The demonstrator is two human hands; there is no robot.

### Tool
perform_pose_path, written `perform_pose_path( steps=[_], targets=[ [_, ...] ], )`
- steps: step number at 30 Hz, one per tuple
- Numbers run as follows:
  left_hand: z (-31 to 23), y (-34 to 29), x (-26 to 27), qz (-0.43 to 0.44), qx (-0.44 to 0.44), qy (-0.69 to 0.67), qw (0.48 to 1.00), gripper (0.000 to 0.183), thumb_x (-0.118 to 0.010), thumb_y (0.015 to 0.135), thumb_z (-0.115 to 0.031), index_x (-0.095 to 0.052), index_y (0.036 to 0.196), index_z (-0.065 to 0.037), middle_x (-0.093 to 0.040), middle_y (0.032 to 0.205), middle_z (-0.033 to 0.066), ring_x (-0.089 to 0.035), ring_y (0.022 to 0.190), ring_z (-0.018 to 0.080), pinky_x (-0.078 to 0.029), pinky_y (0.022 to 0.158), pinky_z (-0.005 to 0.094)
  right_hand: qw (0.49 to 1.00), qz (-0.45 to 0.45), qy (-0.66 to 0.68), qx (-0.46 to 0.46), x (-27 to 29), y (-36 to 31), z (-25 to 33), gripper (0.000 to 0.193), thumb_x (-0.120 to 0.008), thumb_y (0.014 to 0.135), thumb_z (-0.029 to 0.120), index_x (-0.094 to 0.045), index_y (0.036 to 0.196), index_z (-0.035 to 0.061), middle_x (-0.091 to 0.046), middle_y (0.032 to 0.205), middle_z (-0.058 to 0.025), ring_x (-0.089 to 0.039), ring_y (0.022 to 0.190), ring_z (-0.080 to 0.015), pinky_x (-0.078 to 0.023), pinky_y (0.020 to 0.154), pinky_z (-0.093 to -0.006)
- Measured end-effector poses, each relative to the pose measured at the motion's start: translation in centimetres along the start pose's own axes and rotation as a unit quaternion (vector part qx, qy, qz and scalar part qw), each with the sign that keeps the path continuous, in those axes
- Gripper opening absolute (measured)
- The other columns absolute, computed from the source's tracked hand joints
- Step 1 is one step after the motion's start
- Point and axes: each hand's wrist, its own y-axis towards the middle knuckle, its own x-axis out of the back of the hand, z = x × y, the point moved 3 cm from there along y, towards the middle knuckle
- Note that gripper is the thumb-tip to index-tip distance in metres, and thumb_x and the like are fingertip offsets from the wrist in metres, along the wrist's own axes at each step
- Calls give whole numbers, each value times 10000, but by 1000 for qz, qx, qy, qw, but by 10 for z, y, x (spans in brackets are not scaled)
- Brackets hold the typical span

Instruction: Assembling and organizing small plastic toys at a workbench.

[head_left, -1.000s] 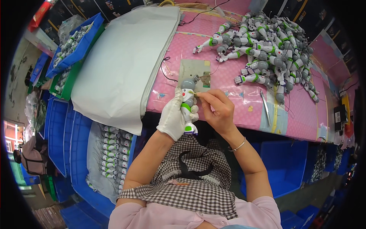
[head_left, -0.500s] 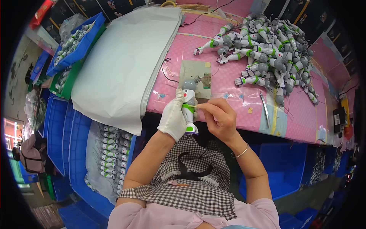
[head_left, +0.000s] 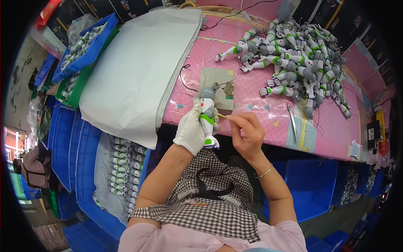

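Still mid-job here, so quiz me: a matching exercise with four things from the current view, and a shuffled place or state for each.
Column one
1. Left hand
2. Right hand
3. Slim silver tool
4. White sheets

Column two
A. Bare, pinching a thin stick
B. Draped over the left part of the pink tabletop
C. Gloved, holding a toy arm
D. Lying partly on a light-blue patch

Pairs: 1-C, 2-A, 3-D, 4-B
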Motion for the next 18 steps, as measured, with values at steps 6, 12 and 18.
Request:
perform_pose_path(
  steps=[6, 12, 18],
  targets=[
    [3, 3, 4, 15, 31, -50, 998, 465, -316, 968, -442, -501, 1061, -25, -587, 867, 100, -553, 684, 195, -474, 567, 321, 994, -35, 29, -103, 16, -2, -20, 154, -620, 777, -66, -650, 912, 2, -574, 801, -54, -517, 661, -111, -418, 589, -215],
    [-3, 0, 5, 179, 103, -227, 952, 534, -286, 965, -448, -426, 1283, -42, -545, 1196, 185, -594, 985, 326, -520, 811, 464, 990, -42, -9, -137, 20, -4, -39, 149, -616, 792, -39, -658, 927, 8, -574, 787, -41, -503, 653, -99, -403, 577, -213],
    [-18, -6, 14, 227, 102, -302, 920, 629, -246, 941, -522, -413, 1303, -36, -484, 1283, 211, -498, 1143, 414, -450, 874, 590, 979, -7, -115, -169, 15, -8, -57, 114, -630, 798, 36, -654, 908, 25, -553, 729, -40, -501, 616, -119, -388, 539, -251]
  ],
)
